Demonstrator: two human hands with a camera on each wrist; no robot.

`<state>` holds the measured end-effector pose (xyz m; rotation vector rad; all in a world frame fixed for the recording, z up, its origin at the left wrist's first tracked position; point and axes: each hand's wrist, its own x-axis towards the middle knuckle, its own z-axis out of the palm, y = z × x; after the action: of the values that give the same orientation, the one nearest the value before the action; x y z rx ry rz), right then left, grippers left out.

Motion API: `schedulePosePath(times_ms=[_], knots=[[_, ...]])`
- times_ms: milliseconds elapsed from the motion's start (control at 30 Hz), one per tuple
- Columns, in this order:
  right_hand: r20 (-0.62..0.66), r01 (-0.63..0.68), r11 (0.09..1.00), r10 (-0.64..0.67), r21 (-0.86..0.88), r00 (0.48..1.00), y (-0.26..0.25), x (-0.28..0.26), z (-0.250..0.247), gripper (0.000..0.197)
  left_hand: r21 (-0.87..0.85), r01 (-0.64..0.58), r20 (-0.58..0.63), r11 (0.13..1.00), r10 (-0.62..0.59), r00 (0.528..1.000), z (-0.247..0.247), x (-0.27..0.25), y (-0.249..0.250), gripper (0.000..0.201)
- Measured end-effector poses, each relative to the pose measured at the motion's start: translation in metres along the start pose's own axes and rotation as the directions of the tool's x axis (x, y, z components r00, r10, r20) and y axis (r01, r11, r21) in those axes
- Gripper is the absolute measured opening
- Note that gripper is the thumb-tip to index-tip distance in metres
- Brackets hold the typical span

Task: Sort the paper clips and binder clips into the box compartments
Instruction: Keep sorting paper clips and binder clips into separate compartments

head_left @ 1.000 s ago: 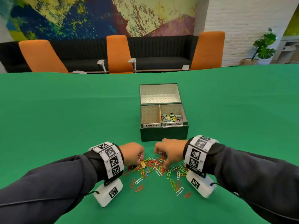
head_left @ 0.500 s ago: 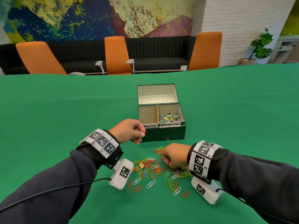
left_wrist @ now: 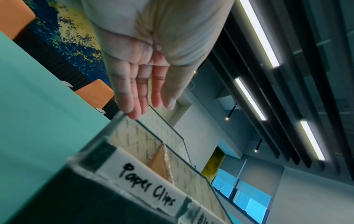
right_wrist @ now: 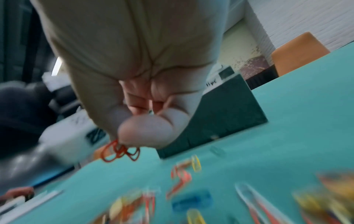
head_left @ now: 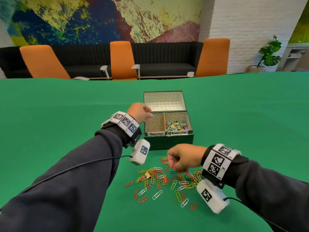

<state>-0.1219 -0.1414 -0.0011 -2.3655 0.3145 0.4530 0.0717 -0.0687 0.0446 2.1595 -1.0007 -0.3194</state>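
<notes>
A dark green box (head_left: 168, 141) stands mid-table with labelled front compartments. My left hand (head_left: 142, 113) hovers at the left rim of the Paper Clips compartment (head_left: 154, 124); in the left wrist view its fingers (left_wrist: 134, 103) are straight and hold nothing, above the Paper Clips label (left_wrist: 147, 184). Small binder clips (head_left: 175, 126) fill the right compartment. My right hand (head_left: 182, 160) is fisted just above the pile of coloured paper clips (head_left: 160, 180) in front of the box, gripping red paper clips (right_wrist: 119, 151) that dangle below the fist. A yellow binder clip (head_left: 147, 174) lies in the pile.
The box's rear compartment (head_left: 164, 102) is bare inside. Green table (head_left: 66, 114) spreads wide on all sides. Orange chairs (head_left: 122, 61) and a black sofa stand past the far edge. A cable (head_left: 75, 166) trails from my left wrist camera.
My left hand rose from the pile with a clip, moved to the Paper Clips compartment and opened. My right hand closed on clips and lifted slightly off the pile.
</notes>
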Motion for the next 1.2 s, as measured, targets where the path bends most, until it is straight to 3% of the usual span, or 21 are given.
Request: schedulePosePath(times_ms=[133,233,333,433,500,567,867,933,1033,1133,1200], knots=[[-0.190,0.048,0.994,-0.028,0.102,0.981,-0.018,0.005,-0.034,0.020,-0.082,-0.060,-0.042,0.995,0.057,0.998,-0.008,-0.020,-0.023,0.015],[-0.425,0.110,0.971,-0.010,0.213,0.905,-0.038,0.022,-0.055,0.016,-0.082,-0.065,0.005,0.995,0.066,0.998,-0.011,-0.048,-0.042,0.013],[-0.602,0.123,0.959,0.059,0.257,0.796,-0.054,0.046,-0.061,0.012,0.105,-0.131,0.238,0.986,0.103,0.966,-0.004,-0.079,-0.057,0.013],[-0.656,0.007,0.994,0.068,0.111,0.751,-0.057,0.062,-0.053,0.019,0.298,-0.312,0.499,0.902,0.131,0.856,0.014,-0.104,-0.060,0.016],[-0.643,-0.031,0.999,0.030,0.009,0.765,-0.057,0.059,-0.042,0.023,0.358,-0.353,0.569,0.864,0.098,0.817,0.025,-0.112,-0.059,0.024],[-0.605,-0.038,0.997,-0.009,-0.064,0.796,-0.054,0.047,-0.031,0.024,0.402,-0.365,0.588,0.840,0.069,0.806,0.035,-0.113,-0.056,0.027],[-0.482,-0.132,0.985,0.065,-0.107,0.874,0.006,-0.012,-0.008,0.022,0.588,-0.446,0.596,0.674,0.012,0.803,0.055,-0.104,-0.035,0.019],[-0.455,-0.142,0.985,0.085,-0.093,0.887,0.015,-0.017,-0.005,0.020,0.575,-0.433,0.583,0.694,0.023,0.812,0.057,-0.104,-0.034,0.016],[-0.426,-0.127,0.992,0.112,-0.008,0.898,0.022,-0.022,-0.005,0.013,0.450,-0.365,0.533,0.815,0.084,0.842,0.055,-0.104,-0.034,0.029],[-0.371,-0.077,0.992,0.109,0.099,0.922,0.022,-0.027,-0.008,0.012,0.153,-0.296,0.453,0.943,0.199,0.869,0.049,-0.102,-0.033,0.030],[-0.325,-0.015,0.983,0.075,0.183,0.943,0.019,-0.030,-0.008,0.010,-0.037,-0.279,0.375,0.960,0.272,0.886,0.048,-0.103,-0.034,0.032]])
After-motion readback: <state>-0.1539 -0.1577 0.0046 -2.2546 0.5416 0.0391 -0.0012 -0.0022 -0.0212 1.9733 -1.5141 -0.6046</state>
